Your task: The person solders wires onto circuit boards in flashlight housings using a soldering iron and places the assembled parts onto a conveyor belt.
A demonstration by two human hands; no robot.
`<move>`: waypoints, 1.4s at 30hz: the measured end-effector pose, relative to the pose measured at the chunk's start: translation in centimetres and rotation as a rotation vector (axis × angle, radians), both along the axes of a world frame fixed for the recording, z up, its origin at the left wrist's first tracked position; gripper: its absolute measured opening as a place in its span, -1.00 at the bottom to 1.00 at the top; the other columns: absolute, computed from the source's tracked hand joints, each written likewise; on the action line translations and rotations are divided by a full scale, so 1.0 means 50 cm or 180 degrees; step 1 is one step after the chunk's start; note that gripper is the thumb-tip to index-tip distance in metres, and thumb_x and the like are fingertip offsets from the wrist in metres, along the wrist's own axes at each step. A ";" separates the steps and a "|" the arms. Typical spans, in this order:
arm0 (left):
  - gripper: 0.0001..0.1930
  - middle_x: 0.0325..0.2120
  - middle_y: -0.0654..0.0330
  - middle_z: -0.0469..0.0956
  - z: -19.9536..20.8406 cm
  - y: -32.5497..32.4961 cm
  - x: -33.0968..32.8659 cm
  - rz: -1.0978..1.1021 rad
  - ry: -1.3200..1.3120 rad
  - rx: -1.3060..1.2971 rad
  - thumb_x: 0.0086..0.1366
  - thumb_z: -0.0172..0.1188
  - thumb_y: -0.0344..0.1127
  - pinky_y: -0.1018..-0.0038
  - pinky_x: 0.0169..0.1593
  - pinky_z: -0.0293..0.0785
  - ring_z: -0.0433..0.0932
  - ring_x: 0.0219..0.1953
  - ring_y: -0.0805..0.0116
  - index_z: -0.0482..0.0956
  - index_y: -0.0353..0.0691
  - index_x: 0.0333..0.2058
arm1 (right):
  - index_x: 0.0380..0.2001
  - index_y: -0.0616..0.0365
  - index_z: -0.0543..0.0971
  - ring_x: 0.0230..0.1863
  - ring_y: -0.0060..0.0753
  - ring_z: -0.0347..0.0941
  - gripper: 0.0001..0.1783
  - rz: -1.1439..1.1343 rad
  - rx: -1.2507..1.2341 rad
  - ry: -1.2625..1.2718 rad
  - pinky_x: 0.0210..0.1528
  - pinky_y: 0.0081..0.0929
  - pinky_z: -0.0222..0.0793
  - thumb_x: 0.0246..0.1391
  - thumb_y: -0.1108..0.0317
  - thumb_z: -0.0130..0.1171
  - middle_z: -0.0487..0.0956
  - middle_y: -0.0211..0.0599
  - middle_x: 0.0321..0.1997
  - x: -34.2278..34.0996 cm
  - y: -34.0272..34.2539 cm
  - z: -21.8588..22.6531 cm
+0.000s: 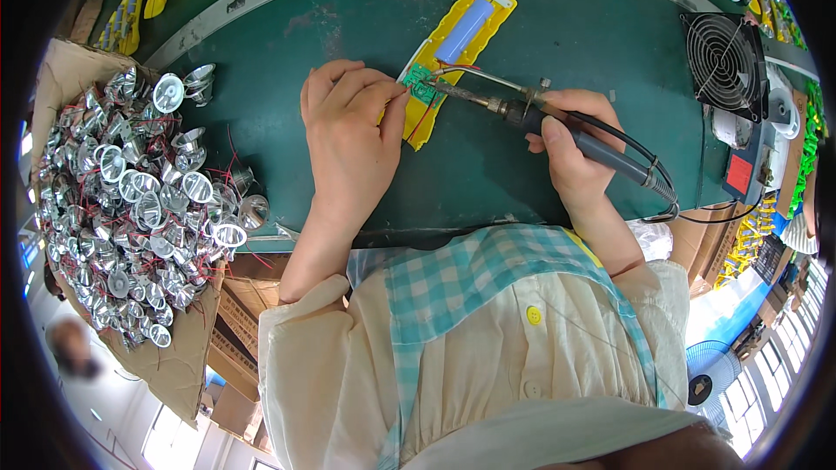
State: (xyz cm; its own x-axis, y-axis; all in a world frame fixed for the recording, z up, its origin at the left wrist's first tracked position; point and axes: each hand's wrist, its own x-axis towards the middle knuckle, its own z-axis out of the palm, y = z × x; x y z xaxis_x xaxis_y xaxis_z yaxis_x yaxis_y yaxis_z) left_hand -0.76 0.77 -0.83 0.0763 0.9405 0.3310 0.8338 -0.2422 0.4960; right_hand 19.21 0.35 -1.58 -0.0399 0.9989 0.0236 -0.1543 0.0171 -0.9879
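A yellow plastic housing (421, 133) lies slanted on the bench, with a blue-violet cylindrical battery (466, 30) in its upper part. Below the battery is a small green circuit board (421, 89) with thin red wires. My left hand (353, 126) has its thumb and fingertips closed at the board's left edge; whether a wire is pinched there too is hidden. In my right hand (579, 144) is a soldering iron (601, 150), gripped by its dark handle. Its tip and a thin metal feed tube (488, 76) meet over the board.
At left, a cardboard box (178, 374) overflows with silver reflector cups (131, 187) trailing red wires. A black fan (723, 61) stands on the right of the green bench (296, 35). Yellow housings (126, 30) line the far left, beyond a grey rail (209, 22).
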 end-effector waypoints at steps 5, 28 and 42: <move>-0.93 -0.57 0.23 0.42 0.000 0.000 0.000 -0.0004 -0.0024 0.0017 -0.19 0.14 -0.49 0.39 -0.23 0.21 0.33 -0.34 0.24 0.47 -0.28 -0.62 | -0.40 0.25 0.39 -0.58 -0.63 0.36 -0.77 0.0043 -0.0033 -0.0123 -0.51 -0.72 0.31 -0.26 0.55 0.09 0.43 -0.31 -0.53 -0.007 0.002 0.002; -0.91 -0.60 0.25 0.40 0.016 -0.019 -0.002 -0.0049 0.0018 0.0004 -0.21 0.16 -0.49 0.43 -0.30 0.22 0.31 -0.39 0.27 0.47 -0.25 -0.61 | -0.40 0.25 0.39 -0.58 -0.61 0.37 -0.77 0.0083 -0.0024 0.0096 -0.52 -0.71 0.34 -0.25 0.55 0.08 0.42 -0.30 -0.52 0.012 -0.006 0.005; -0.93 -0.61 0.24 0.39 -0.004 -0.013 0.009 -0.0115 0.0071 -0.0025 -0.17 0.12 -0.49 0.40 -0.32 0.18 0.29 -0.40 0.26 0.45 -0.26 -0.60 | -0.41 0.23 0.40 -0.54 -0.62 0.36 -0.77 0.0188 -0.0098 -0.0126 -0.47 -0.70 0.30 -0.28 0.56 0.09 0.42 -0.32 -0.49 0.006 -0.005 0.001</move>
State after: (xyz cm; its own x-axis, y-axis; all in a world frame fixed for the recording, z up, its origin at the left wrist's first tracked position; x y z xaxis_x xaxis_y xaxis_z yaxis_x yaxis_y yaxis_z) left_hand -0.32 0.12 -1.03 0.1175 0.9396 0.3214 0.8355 -0.2684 0.4795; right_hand 19.50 0.10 -1.52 -0.0992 0.9950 -0.0100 -0.1151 -0.0215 -0.9931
